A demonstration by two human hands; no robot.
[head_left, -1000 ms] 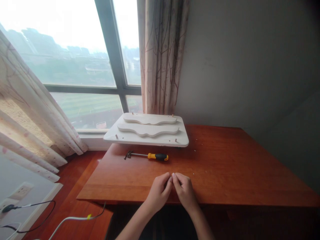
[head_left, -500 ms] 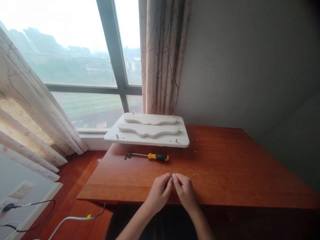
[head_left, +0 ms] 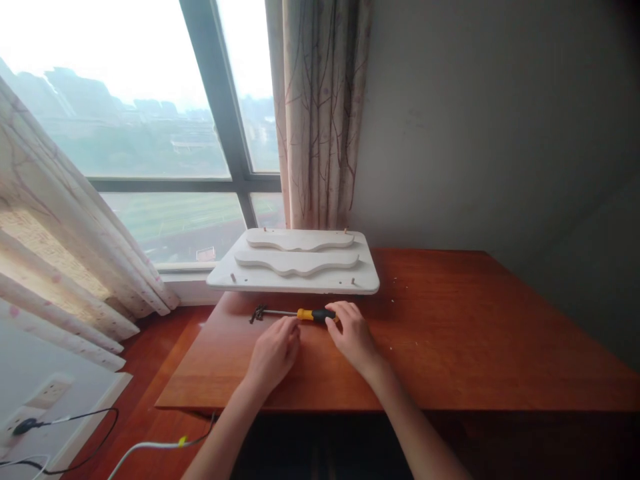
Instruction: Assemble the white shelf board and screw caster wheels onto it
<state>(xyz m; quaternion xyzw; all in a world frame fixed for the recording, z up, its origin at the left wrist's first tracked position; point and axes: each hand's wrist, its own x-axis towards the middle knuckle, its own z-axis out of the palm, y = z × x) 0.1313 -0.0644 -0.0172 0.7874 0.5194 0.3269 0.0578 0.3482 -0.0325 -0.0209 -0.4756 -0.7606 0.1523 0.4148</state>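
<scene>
A screwdriver [head_left: 305, 314] with a yellow and black handle lies across the wooden table, its shaft pointing left. The thumb and fingers of my right hand [head_left: 351, 332] close around the black end of its handle. Just in front of the shaft is my left hand [head_left: 275, 350], fingers curled together; whatever they may hold is hidden. A small heap of dark screws [head_left: 257, 313] sits at the screwdriver's tip. Behind these lies a white board [head_left: 295, 283] with rounded corners and short wooden pegs standing near its corners. Two white wavy-edged boards [head_left: 297, 261] rest on top of it.
The reddish-brown table [head_left: 475, 347] has its front edge close to me. Small white crumbs [head_left: 393, 301] are scattered right of the board. A window and curtain [head_left: 323, 133] stand behind. A white cable [head_left: 145, 445] runs below the table's left corner, near a wall socket [head_left: 47, 392].
My hands were together near the table's front edge. They have parted and moved forward: the right onto the screwdriver's handle, the left toward its shaft. The view has shifted slightly.
</scene>
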